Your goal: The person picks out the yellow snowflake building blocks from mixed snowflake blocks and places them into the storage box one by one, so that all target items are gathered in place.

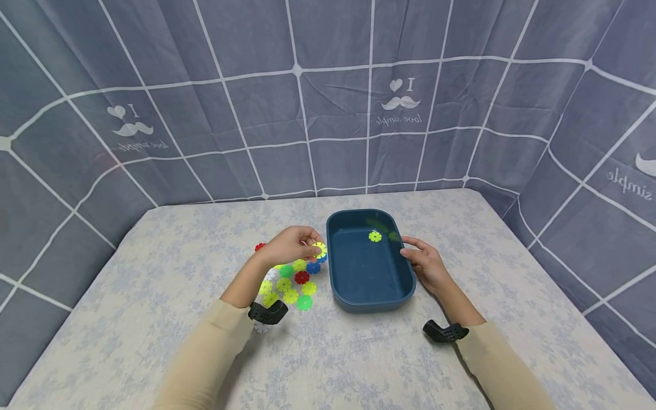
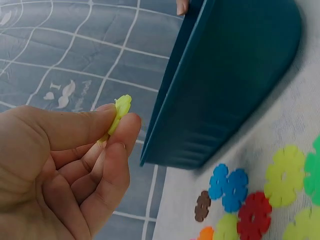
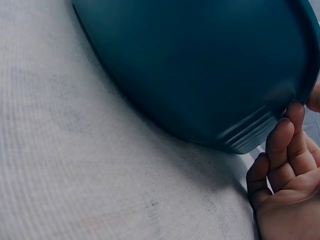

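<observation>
My left hand pinches a yellow notched plastic disc between thumb and forefinger, just off the left wall of a dark teal bin. In the left wrist view that yellow disc is seen nearly edge-on, beside the bin's rim. My right hand grips the bin's right rim, thumb at the top edge and fingers against the outer wall. One yellow disc lies inside the bin. Loose discs in yellow, green, red, blue and white are spread below the left hand.
A pale, blue-patterned cloth covers the table. A grey-blue curtain with white grid lines hangs behind and at both sides. A white disc lies near the left wrist, apart from the other discs.
</observation>
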A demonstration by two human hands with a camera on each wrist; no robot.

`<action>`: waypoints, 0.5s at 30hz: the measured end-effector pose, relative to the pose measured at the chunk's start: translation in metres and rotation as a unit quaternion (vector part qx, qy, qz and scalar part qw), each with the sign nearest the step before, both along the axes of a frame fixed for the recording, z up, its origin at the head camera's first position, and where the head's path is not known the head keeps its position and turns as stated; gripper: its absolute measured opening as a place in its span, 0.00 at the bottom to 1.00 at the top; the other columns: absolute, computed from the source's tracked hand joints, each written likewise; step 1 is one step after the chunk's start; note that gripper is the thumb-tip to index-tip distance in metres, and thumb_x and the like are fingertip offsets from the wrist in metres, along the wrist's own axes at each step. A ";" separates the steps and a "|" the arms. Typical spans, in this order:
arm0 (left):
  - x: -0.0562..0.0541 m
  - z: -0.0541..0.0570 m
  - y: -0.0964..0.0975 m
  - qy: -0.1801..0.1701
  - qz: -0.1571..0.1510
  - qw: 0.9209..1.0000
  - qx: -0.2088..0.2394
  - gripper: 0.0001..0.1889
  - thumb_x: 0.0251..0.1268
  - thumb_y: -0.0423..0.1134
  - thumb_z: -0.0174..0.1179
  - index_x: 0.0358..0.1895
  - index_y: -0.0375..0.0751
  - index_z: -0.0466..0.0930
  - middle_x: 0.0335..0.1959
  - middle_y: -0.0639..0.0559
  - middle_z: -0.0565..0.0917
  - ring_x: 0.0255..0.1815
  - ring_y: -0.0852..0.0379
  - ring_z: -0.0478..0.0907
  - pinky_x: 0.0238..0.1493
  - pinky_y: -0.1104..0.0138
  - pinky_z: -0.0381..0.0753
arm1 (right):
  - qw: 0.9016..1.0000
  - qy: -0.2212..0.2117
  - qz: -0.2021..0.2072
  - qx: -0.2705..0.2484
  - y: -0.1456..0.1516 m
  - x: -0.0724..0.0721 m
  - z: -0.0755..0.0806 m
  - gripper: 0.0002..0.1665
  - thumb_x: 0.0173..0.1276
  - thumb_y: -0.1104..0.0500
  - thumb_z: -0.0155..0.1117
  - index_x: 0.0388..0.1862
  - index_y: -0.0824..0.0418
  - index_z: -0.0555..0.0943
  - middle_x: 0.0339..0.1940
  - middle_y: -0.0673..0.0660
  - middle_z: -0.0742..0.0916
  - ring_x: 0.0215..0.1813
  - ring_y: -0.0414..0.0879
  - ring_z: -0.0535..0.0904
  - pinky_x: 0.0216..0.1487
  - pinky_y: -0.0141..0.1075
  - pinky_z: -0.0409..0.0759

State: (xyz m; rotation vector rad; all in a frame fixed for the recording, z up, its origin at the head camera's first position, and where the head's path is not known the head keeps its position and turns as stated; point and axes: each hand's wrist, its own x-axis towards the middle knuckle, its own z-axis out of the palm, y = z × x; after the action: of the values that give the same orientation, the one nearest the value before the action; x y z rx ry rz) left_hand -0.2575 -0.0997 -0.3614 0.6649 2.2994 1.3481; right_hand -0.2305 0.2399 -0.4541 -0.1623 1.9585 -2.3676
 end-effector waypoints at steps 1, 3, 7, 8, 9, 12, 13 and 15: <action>-0.001 0.000 0.002 0.004 -0.004 1.000 0.000 0.11 0.68 0.30 0.59 0.49 0.26 0.76 0.29 0.44 0.79 0.40 0.33 0.81 0.47 0.54 0.81 | 1.000 0.001 -0.001 0.001 0.000 0.000 0.000 0.27 0.70 0.68 0.58 0.66 0.73 0.65 0.29 0.48 0.87 0.31 0.39 0.81 0.37 0.33 0.80; -0.002 0.000 0.005 0.005 -0.005 1.000 0.000 0.11 0.68 0.30 0.59 0.49 0.26 0.76 0.29 0.44 0.80 0.40 0.33 0.81 0.47 0.54 0.81 | 1.000 0.000 0.000 0.003 0.001 0.000 0.000 0.28 0.70 0.68 0.58 0.67 0.74 0.64 0.29 0.48 0.87 0.31 0.39 0.81 0.37 0.32 0.80; -0.003 -0.001 0.011 0.004 -0.006 1.000 -0.003 0.11 0.68 0.31 0.60 0.49 0.28 0.77 0.30 0.44 0.80 0.41 0.33 0.81 0.48 0.51 0.80 | 1.000 -0.005 -0.003 0.005 0.000 0.001 0.000 0.30 0.70 0.68 0.57 0.67 0.76 0.62 0.27 0.48 0.87 0.30 0.39 0.80 0.37 0.32 0.80; -0.004 0.000 0.013 0.002 -0.005 1.000 -0.006 0.11 0.69 0.31 0.59 0.49 0.28 0.77 0.30 0.44 0.80 0.41 0.32 0.80 0.48 0.51 0.80 | 1.000 -0.006 -0.003 0.006 0.000 0.001 0.000 0.30 0.70 0.68 0.57 0.68 0.76 0.62 0.26 0.47 0.87 0.30 0.39 0.80 0.36 0.32 0.80; -0.004 0.000 0.014 0.000 -0.005 1.000 -0.007 0.11 0.69 0.31 0.59 0.49 0.28 0.77 0.30 0.44 0.80 0.41 0.32 0.80 0.49 0.50 0.80 | 1.000 -0.007 -0.003 0.006 0.000 0.001 0.001 0.30 0.70 0.68 0.57 0.68 0.76 0.62 0.26 0.47 0.87 0.30 0.39 0.80 0.36 0.32 0.79; -0.006 0.000 0.018 -0.007 -0.008 1.000 -0.003 0.10 0.69 0.30 0.59 0.49 0.28 0.77 0.30 0.44 0.80 0.42 0.32 0.80 0.50 0.49 0.79 | 1.000 -0.009 -0.003 0.007 -0.001 0.001 0.001 0.30 0.71 0.68 0.57 0.68 0.76 0.62 0.25 0.47 0.86 0.30 0.39 0.80 0.36 0.32 0.80; -0.006 0.000 0.019 -0.008 -0.009 1.000 -0.001 0.10 0.69 0.30 0.59 0.49 0.28 0.77 0.30 0.44 0.80 0.42 0.32 0.80 0.50 0.49 0.79 | 1.000 -0.008 -0.003 0.006 -0.001 0.002 0.002 0.29 0.71 0.68 0.56 0.68 0.75 0.63 0.26 0.48 0.86 0.30 0.39 0.80 0.35 0.32 0.80; -0.007 0.001 0.021 -0.013 -0.010 1.000 0.004 0.10 0.69 0.30 0.59 0.48 0.28 0.77 0.30 0.44 0.79 0.43 0.31 0.80 0.50 0.48 0.79 | 1.000 -0.008 -0.003 0.007 -0.001 0.001 0.002 0.29 0.71 0.68 0.56 0.68 0.75 0.63 0.26 0.48 0.87 0.30 0.39 0.81 0.35 0.32 0.80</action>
State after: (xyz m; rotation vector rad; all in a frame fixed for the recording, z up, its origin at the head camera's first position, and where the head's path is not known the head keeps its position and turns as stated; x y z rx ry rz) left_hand -0.2646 -0.0782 -0.3603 0.6665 2.2626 1.3492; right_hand -0.2291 0.2390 -0.4523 -0.1362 1.9694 -2.3514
